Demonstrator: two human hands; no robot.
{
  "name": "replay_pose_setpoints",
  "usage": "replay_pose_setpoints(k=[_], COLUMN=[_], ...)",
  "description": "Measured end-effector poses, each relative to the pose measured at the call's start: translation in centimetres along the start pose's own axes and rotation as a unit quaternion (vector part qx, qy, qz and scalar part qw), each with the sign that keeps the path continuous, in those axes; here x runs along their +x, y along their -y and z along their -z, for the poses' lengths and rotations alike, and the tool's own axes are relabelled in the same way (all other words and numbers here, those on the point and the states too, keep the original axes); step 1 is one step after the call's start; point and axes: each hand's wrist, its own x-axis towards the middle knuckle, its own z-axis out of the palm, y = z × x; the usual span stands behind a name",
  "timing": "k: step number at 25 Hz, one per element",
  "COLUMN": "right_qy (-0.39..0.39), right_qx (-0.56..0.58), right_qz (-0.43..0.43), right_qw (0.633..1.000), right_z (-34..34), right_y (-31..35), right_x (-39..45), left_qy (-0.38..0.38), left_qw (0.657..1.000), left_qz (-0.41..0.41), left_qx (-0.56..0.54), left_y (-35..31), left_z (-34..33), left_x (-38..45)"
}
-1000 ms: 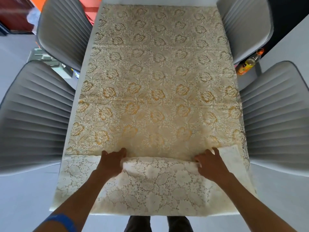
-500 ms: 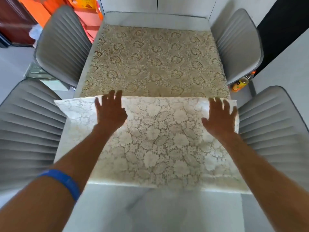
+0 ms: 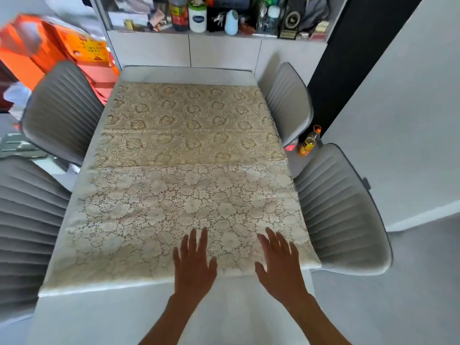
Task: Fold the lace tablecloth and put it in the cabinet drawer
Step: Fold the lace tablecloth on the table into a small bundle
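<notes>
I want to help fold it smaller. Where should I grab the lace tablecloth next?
Probably pinch the lace tablecloth at its two near corners, coming from the near end of the table. The doubled near edge lies flat and straight there, and both open hands, left hand and right hand, are already beside it. Then carry it away toward the far edge.

Both flat hands, left hand [image 3: 193, 263] and right hand [image 3: 280, 266], rest on the lace tablecloth [image 3: 184, 195] (near half folded over).

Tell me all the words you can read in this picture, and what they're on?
None can be read.
Orange box: yellow panel with print, too blurred.
White jar: blue oval label, too small.
Dark bottle: red label, blurred.
Black box: round gold emblem, unreadable.
Lace tablecloth: flowers only, no words.
</notes>
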Motion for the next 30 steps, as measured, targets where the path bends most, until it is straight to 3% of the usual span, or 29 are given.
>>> replay_pose_setpoints(k=[6,11,16,21,30], right_qy=[-0.094,-0.094,-0.093,-0.051,0.051], right_qx=[0.076,0.097,0.083,0.073,0.013], right_qz=[0.070,0.152,0.227,0.250,0.329], right_qw=[0.990,0.979,0.966,0.964,0.943], right_z=[8.7,13.0,17.5,18.3,20.0], right_y=[-6.7,-17.2,-23.3,-26.8,-28.1], right_x=[-4.0,-11.3,-13.0,-9.4,7.7], left_qy=[-0.114,-0.145,-0.168,-0.163,-0.120], left_qw=[0.992,0.986,0.980,0.972,0.946], left_qz=[0.019,0.074,0.096,0.152,0.247], left_qx=[-0.053,-0.048,-0.055,-0.079,-0.172], left_y=[-7.7,-18.0,-26.4,-29.7,-32.0], left_z=[2.8,-0.2,-1.0,-3.5,-7.4], left_x=[-4.9,-12.0,-13.0,-9.0,4.3])
